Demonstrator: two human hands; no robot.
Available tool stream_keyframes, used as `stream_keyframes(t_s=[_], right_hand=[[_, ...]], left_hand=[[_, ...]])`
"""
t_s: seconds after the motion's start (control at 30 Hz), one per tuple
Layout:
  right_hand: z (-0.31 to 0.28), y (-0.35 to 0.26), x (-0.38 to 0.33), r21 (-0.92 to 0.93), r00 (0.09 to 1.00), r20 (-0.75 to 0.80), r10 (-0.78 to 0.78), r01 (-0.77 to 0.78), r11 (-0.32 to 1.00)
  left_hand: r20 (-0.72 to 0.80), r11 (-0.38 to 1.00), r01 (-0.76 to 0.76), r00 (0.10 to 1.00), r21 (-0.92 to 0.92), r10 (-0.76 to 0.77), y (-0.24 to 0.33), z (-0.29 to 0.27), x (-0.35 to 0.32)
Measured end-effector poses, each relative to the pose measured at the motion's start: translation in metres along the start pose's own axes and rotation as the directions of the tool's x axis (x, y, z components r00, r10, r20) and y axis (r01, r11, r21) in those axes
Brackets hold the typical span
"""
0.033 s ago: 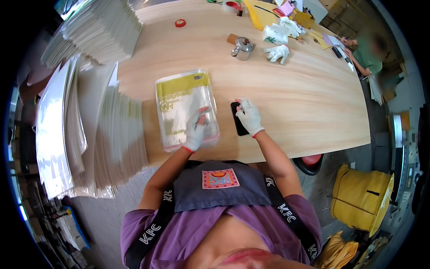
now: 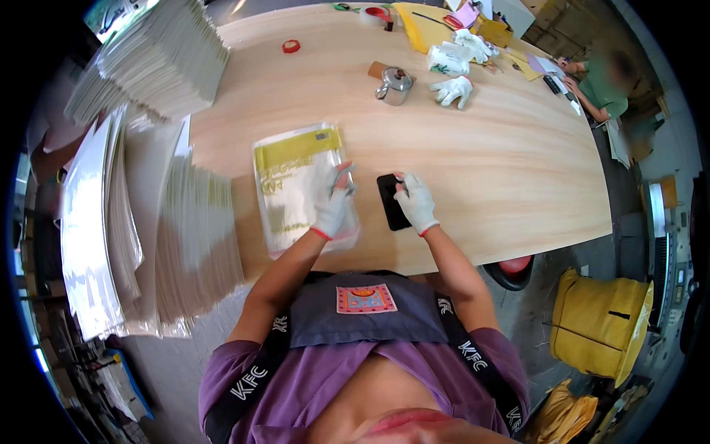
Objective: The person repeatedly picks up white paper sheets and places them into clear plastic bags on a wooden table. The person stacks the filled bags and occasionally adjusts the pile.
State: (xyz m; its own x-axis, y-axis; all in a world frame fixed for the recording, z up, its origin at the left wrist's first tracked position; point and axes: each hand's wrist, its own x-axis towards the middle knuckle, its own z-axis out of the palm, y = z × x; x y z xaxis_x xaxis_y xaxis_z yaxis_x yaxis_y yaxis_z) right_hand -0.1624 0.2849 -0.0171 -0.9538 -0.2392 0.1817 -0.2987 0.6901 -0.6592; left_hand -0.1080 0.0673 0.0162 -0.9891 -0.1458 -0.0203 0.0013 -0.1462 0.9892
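A flat stack of clear plastic bags with a yellow-green printed band point(image 2: 296, 147) lies on the table in front of me. My left hand point(image 2: 330, 203), in a white fingerless glove with a red cuff, hovers over or rests on its right side, fingers apart and somewhat blurred. Just to the right, a black smartphone point(image 2: 391, 203) lies flat on the wood. My right hand point(image 2: 416, 203), gloved alike, is at the phone's right edge, its fingers loosely bent and bare tips over that edge. Whether they touch the phone is hard to tell.
Tall stacks of plastic-wrapped sheets point(image 2: 194, 222) crowd the left side. Beyond the phone stand a metal pot point(image 2: 395, 86), a spare glove point(image 2: 451, 92) and a red tape roll point(image 2: 291, 46). A person point(image 2: 603, 85) sits at the far right; a yellow bundle point(image 2: 599, 325) is on the floor.
The whole view has shifted slightly. My left hand has slid a little up and right over the bags. My right hand has drawn slightly right, uncovering more of the phone.
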Motion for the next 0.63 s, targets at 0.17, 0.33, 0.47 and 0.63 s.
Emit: stream_keyframes(t_s=[0.17,0.33,0.47,0.63], right_hand=[[-0.030,0.054,-0.016,0.074,0.961,-0.191,0.199,-0.188,0.979],[-0.052,0.066,-0.014,0.128,0.905,-0.080,0.418,-0.406,0.905],[-0.054,0.068,0.020,0.213,0.941,-0.107,0.321,-0.293,0.932],[-0.053,0.054,0.075,0.354,0.941,-0.005,0.339,-0.315,0.880]], left_hand=[[-0.028,0.994,0.095,0.995,-0.047,-0.097,-0.013,0.050,0.132],[-0.012,0.977,0.204,0.979,0.055,-0.203,-0.026,0.061,0.240],[0.075,0.946,0.197,0.972,0.257,-0.223,-0.050,0.057,0.300],[0.235,0.897,0.189,0.924,0.400,-0.300,-0.071,0.066,0.329]])
